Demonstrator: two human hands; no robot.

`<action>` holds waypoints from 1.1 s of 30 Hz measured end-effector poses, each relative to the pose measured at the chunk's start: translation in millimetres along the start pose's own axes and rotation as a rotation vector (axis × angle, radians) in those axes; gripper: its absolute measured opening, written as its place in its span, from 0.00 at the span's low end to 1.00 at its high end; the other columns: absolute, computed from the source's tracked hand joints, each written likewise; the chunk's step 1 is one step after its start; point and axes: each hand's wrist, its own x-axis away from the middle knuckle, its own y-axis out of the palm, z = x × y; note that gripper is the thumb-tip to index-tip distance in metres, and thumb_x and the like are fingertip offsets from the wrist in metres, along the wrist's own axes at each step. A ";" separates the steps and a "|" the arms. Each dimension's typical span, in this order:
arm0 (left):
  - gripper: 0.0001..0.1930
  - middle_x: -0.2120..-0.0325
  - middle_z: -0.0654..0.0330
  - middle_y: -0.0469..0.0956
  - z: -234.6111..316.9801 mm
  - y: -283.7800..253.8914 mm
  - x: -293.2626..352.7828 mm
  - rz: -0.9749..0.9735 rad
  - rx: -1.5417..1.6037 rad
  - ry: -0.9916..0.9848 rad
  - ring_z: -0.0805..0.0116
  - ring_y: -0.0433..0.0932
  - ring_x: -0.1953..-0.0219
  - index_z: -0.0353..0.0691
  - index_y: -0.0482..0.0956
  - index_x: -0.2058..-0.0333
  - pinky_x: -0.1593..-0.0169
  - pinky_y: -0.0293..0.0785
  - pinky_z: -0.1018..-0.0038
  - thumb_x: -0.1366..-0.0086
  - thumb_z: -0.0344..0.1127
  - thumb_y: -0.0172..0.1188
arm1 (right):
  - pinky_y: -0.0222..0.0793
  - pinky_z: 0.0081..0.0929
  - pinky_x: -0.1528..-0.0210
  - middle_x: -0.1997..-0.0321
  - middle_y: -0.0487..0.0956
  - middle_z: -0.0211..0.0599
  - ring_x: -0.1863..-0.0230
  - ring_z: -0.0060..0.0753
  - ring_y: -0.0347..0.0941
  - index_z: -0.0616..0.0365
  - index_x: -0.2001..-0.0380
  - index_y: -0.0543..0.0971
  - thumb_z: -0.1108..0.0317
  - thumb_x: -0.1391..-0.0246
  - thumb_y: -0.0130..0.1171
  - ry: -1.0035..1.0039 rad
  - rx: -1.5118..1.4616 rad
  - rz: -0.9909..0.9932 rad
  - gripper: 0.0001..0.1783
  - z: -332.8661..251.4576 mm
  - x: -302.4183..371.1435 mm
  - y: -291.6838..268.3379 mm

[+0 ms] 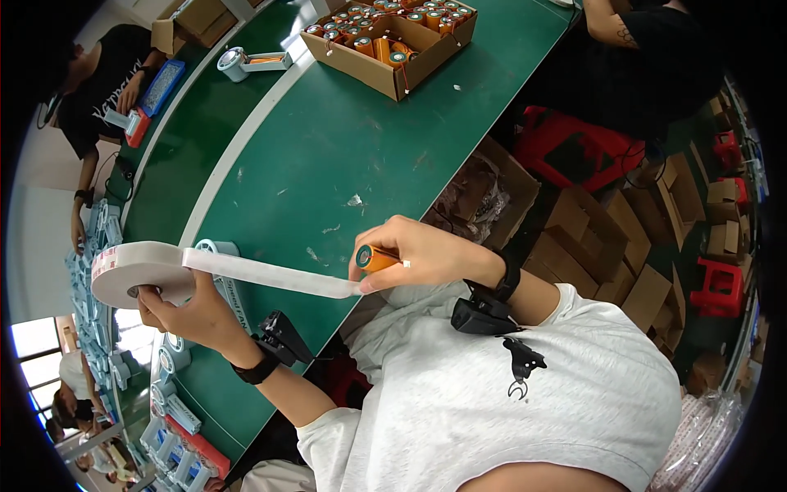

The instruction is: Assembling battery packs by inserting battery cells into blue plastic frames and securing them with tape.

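My left hand (201, 318) is closed on a large roll of white tape (139, 261), its fingers hooked into the core. From the roll a white strip (270, 274) runs stretched across to my right hand (434, 250). That hand is closed around an orange cylindrical battery (377, 260) with a small white connector, while its thumb and fingertips pinch the end of the strip. Behind my left hand, partly hidden by the tape, lies a light-blue fan part (232, 295) on the green table (320, 164).
A cardboard box (385, 70) of orange batteries stands at the table's far end. A light-blue fan housing (246, 63) lies on the green conveyor (197, 123). Co-workers sit across and at far right. More fan parts line the left; cartons (590, 238) and red stools (717, 287) fill the right.
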 end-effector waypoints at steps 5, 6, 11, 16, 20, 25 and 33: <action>0.35 0.62 0.52 0.70 16.2 -6.7 29.8 -0.321 -0.051 0.176 0.59 0.68 0.58 0.30 0.68 0.55 0.46 0.53 0.64 0.64 0.38 0.71 | 0.64 0.15 0.73 0.73 0.72 0.28 0.76 0.16 0.66 0.64 0.66 0.75 0.70 0.50 0.60 0.006 -0.311 0.276 0.10 -7.0 0.1 -16.5; 0.35 0.62 0.52 0.70 19.5 -5.4 39.9 -0.319 -0.055 0.176 0.59 0.68 0.58 0.30 0.68 0.55 0.46 0.53 0.64 0.64 0.38 0.71 | 0.66 0.16 0.72 0.72 0.72 0.28 0.75 0.16 0.67 0.64 0.65 0.75 0.71 0.51 0.61 -0.092 -0.288 0.319 0.10 -11.8 -3.3 -20.7; 0.37 0.61 0.51 0.71 33.3 0.8 61.2 -0.450 -0.054 0.219 0.59 0.68 0.58 0.29 0.65 0.56 0.45 0.50 0.60 0.65 0.39 0.71 | 0.70 0.20 0.67 0.69 0.72 0.30 0.69 0.21 0.71 0.64 0.64 0.75 0.74 0.54 0.62 -0.379 -0.100 0.452 0.12 -28.2 -26.7 -19.2; 0.39 0.60 0.48 0.70 38.6 11.4 71.7 -0.404 -0.042 0.226 0.55 0.68 0.58 0.27 0.64 0.54 0.46 0.50 0.60 0.64 0.42 0.71 | 0.71 0.22 0.64 0.69 0.72 0.33 0.66 0.25 0.73 0.66 0.63 0.74 0.76 0.56 0.63 -0.483 0.036 0.498 0.15 -28.1 -51.3 -5.9; 0.41 0.60 0.46 0.69 41.7 8.7 74.5 -0.548 0.110 0.147 0.53 0.67 0.56 0.25 0.63 0.53 0.48 0.51 0.61 0.63 0.44 0.71 | 0.71 0.22 0.62 0.67 0.71 0.35 0.65 0.26 0.73 0.67 0.65 0.72 0.76 0.55 0.62 -0.431 0.090 0.634 0.13 -19.6 -62.5 1.6; 0.42 0.60 0.45 0.69 53.6 13.3 76.9 -0.529 -0.067 0.113 0.53 0.66 0.55 0.23 0.62 0.52 0.50 0.51 0.63 0.61 0.44 0.71 | 0.71 0.23 0.62 0.64 0.73 0.38 0.65 0.28 0.73 0.68 0.63 0.69 0.73 0.49 0.57 -0.449 0.026 0.704 0.12 -13.7 -69.0 1.6; 0.36 0.65 0.46 0.71 61.7 17.3 77.7 -0.689 -0.270 0.073 0.55 0.66 0.59 0.23 0.63 0.54 0.53 0.51 0.64 0.57 0.41 0.68 | 0.73 0.29 0.57 0.58 0.74 0.52 0.56 0.42 0.74 0.69 0.62 0.64 0.70 0.43 0.50 -0.414 -0.645 0.722 0.12 1.8 -96.3 -22.8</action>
